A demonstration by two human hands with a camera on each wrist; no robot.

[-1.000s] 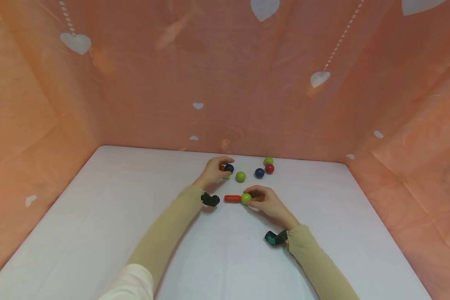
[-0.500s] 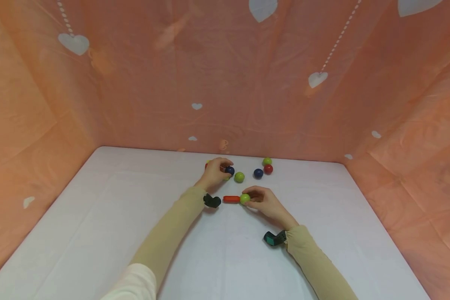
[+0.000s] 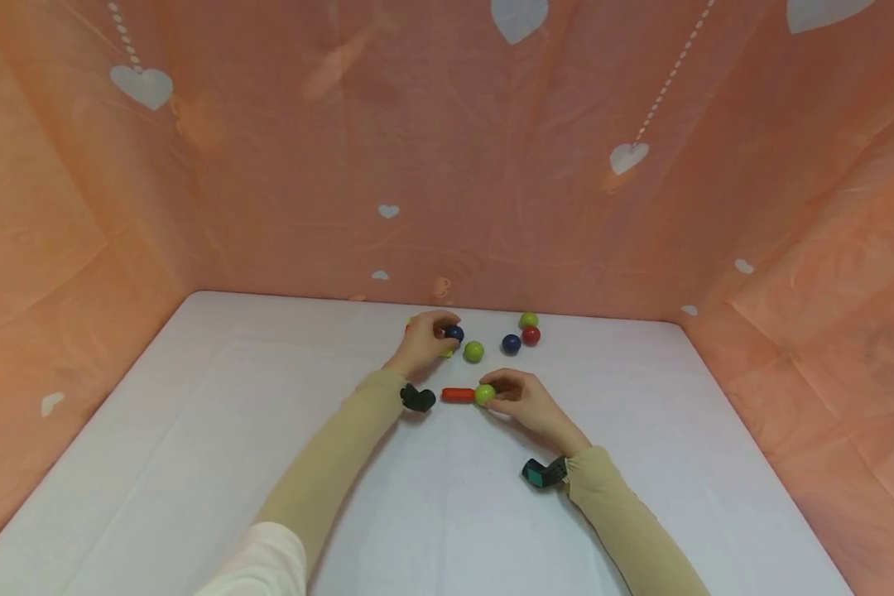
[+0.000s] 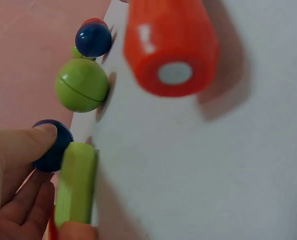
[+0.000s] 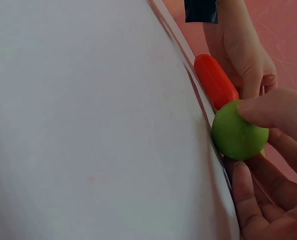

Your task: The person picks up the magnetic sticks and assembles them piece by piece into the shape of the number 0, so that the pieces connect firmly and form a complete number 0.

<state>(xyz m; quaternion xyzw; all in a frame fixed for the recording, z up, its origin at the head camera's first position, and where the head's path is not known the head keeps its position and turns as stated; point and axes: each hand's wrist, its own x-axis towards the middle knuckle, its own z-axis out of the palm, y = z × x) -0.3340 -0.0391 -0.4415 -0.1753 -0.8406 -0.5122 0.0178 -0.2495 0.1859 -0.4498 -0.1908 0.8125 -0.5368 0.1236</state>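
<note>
My left hand (image 3: 419,343) pinches a dark blue ball (image 4: 53,146) between thumb and fingers near the back of the table. Right beside that ball in the left wrist view stretches a light green rod (image 4: 76,185), with an orange piece at its lower end. Nearer to me, my right hand (image 3: 531,401) grips a green ball (image 5: 236,137) with its thumb and fingers. A red rod (image 3: 458,396) lies end-on against this green ball, pointing left. Its other end shows a round silvery disc (image 4: 175,73) in the left wrist view.
Right of my left hand sits another green ball (image 3: 473,352). Farther right a second blue ball (image 3: 511,344), a red ball (image 3: 531,335) and one more green ball (image 3: 529,319) cluster together. Orange cloth (image 3: 447,149) walls the white table (image 3: 216,414) at back and sides.
My left hand dips slightly with the blue ball, then rises a little. The right hand, green ball and red rod keep their places; the head view shifts slightly.
</note>
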